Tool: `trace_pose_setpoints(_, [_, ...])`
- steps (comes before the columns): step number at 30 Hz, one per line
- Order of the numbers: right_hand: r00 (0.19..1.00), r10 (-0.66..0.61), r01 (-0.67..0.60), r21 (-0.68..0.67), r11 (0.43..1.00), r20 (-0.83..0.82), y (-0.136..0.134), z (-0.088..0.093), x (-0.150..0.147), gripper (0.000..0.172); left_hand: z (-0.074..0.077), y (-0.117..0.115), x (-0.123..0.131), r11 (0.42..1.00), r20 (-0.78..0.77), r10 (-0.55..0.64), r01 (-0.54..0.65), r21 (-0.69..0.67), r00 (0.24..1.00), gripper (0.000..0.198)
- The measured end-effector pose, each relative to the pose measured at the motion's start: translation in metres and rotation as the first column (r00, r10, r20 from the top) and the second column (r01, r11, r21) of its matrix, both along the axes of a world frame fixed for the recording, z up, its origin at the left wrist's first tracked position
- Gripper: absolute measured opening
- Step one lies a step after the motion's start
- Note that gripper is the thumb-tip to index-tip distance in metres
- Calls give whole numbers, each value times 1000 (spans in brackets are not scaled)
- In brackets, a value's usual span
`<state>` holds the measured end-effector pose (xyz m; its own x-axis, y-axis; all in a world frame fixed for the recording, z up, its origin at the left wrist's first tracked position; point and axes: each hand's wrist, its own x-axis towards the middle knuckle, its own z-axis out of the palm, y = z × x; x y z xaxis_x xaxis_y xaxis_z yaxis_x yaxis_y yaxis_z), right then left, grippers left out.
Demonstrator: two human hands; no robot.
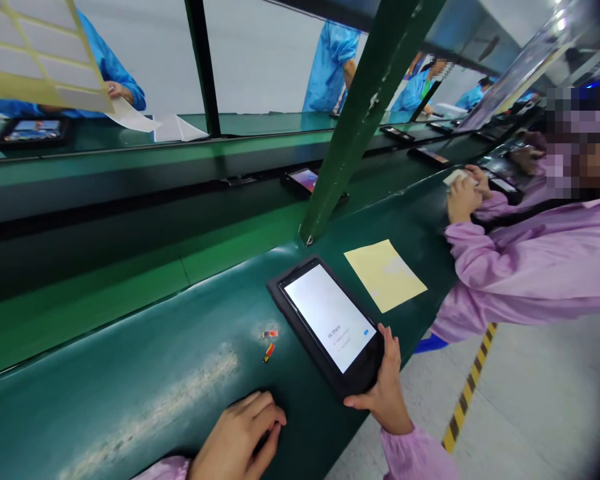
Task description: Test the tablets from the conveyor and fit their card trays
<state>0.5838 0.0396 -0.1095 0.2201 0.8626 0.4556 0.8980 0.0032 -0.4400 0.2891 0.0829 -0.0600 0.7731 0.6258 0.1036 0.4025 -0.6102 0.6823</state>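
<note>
A tablet [325,310] with a lit white screen reading "Hi there" lies face up in a black tray [290,310] on the green bench. My right hand [387,387] grips the tray's near right corner, its thumb on the near edge and its fingers along the right side. To the left, my left hand [243,433] rests on the bench with loosely curled fingers, apart from the tray. Nothing shows in it, though its fingertips are partly hidden. Two small red and yellow pieces [269,343] lie between that hand and the tray.
A yellow label backing sheet [385,275] lies right of the tray. A green post [360,127] rises behind it. Beyond runs a recessed line with another device [305,179]. A label sheet [40,53] hangs upper left. At right, a co-worker's hands [465,193] hold something pale.
</note>
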Motion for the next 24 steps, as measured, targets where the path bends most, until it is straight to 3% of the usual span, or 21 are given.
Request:
trace_pose_setpoints(11, [998, -34, 36, 31, 999, -46, -1, -10, 1, 138, -10, 4, -2, 993, 32, -36, 32, 116, 999, 20])
trace_pose_setpoints(24, [992, -106, 103, -49, 994, -64, 5, -3, -1, 150, -11, 4, -3, 987, 54, -56, 47, 152, 997, 17])
